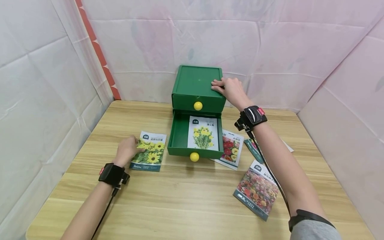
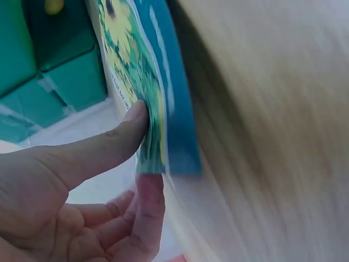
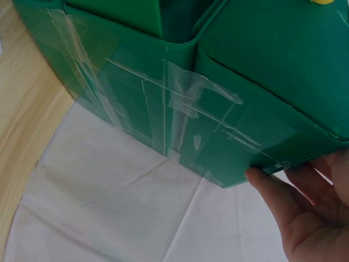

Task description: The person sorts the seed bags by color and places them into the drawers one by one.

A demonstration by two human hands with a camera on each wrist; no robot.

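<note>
Green drawer box (image 1: 196, 87): right hand (image 1: 230, 90) rests flat on top, fingers straight.
Lower drawer (image 1: 180, 133): open, one packet (image 1: 204, 133) inside.
Sunflower packet (image 1: 149, 151): on tabletop (image 1: 186, 200), left hand (image 1: 127, 150) pinching its edge.
Left outside: three packets at right.

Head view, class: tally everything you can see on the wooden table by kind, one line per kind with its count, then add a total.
Seed packets: 5 (sunflower packet, one in the open drawer, red-flower packet, mixed-flower packet, one mostly hidden behind the right arm)
Green drawer boxes: 1
Yellow knobs: 2 ()
Total: 8
</note>
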